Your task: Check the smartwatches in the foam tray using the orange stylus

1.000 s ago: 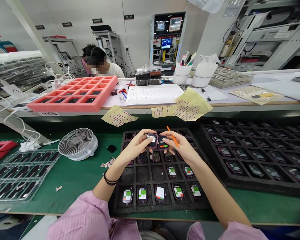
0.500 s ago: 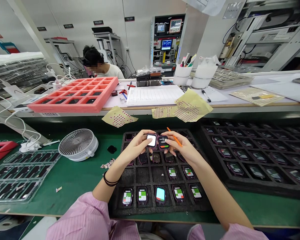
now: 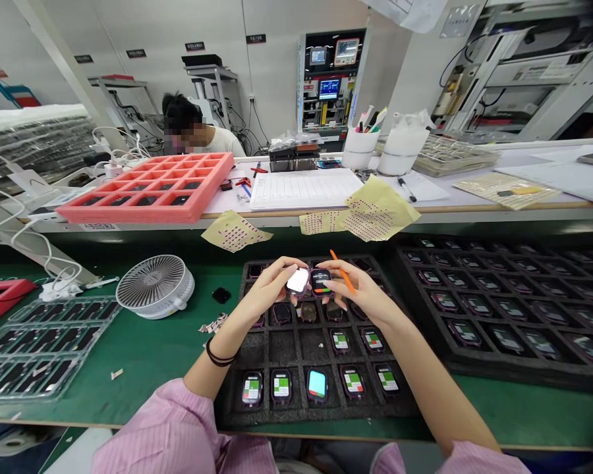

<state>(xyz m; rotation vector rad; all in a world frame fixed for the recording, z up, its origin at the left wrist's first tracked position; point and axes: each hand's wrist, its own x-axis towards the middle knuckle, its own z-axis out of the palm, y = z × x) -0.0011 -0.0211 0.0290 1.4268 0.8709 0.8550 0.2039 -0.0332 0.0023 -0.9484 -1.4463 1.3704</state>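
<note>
My left hand [image 3: 271,284] grips a watch with a lit white screen [image 3: 297,281], its thumb at the upper edge of the screen. Right beside it, my right hand [image 3: 358,288] holds a second watch [image 3: 321,282] whose dark screen shows text and a green and orange strip. An orange pen [image 3: 342,270] is also held between the fingers of my right hand. Both watches are above a black foam tray [image 3: 281,417]. Several watches lie in its compartments, the front row with lit screens; two middle compartments hold no watch.
A white fan [image 3: 155,286] and a small black piece [image 3: 221,295] are left of the tray. Clear trays [image 3: 44,349] lie farther left, another black foam tray [image 3: 454,359] at right. Behind, a shelf carries a red foam tray [image 3: 197,209] and papers. A person [image 3: 222,140] sits beyond.
The white-screened watch has shifted slightly left and tilted, and my left thumb has moved up its screen. The other watch has moved a little left. The person beyond has shifted their head slightly.
</note>
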